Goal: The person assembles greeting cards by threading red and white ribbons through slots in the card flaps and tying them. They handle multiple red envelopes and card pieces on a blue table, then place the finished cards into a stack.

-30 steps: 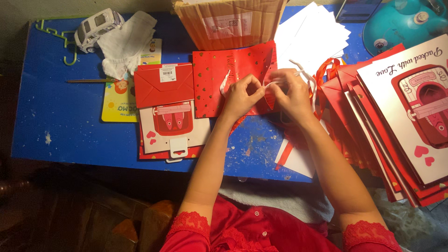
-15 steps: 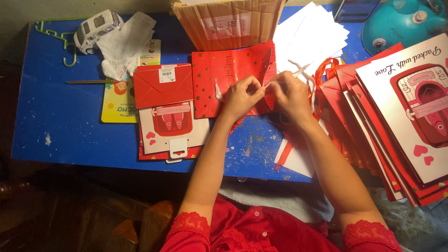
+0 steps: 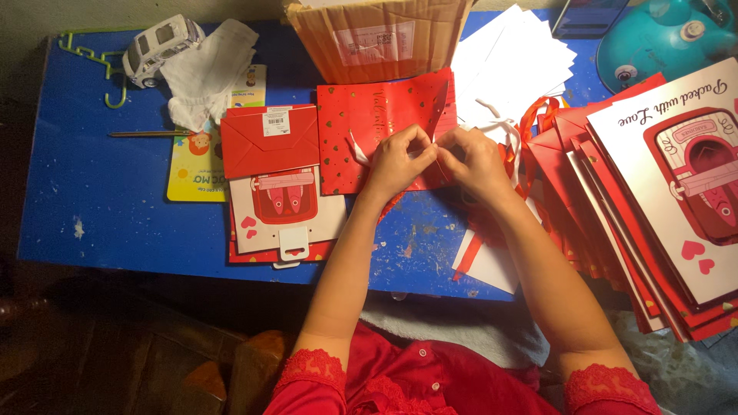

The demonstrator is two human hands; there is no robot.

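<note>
Left hand (image 3: 396, 157) and right hand (image 3: 469, 157) meet fingertip to fingertip, pinching a white ribbon (image 3: 492, 123) at the edge of the red bag (image 3: 369, 127), which lies flat on the blue tabletop (image 3: 100, 200), steadying it for fine work.

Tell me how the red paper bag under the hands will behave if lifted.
The red paper bag lies flat and thin, so it is probably light and bends easily. Its glossy-looking face may slip a little. Both the left hand and right hand pinch near its edge.
</note>
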